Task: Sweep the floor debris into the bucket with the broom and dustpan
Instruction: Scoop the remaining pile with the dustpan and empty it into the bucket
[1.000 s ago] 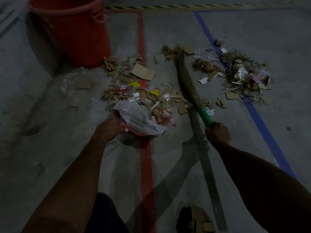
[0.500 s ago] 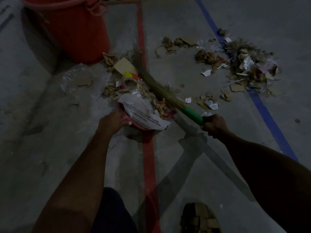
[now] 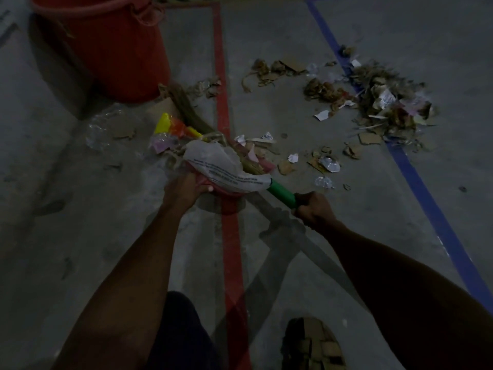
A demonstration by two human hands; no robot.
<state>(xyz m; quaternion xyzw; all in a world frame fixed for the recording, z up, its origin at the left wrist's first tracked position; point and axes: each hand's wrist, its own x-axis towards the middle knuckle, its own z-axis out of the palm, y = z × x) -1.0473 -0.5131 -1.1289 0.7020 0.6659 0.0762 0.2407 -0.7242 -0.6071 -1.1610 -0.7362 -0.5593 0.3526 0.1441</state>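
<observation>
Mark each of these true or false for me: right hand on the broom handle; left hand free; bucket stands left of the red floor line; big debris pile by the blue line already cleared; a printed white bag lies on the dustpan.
1. The right hand grips the broom by its green handle. True.
2. The left hand is free. False: it holds the dustpan.
3. The red bucket stands left of the red line. True.
4. The debris pile by the blue line is cleared. False: it lies unswept.
5. A printed white bag lies on the dustpan. True.
</observation>
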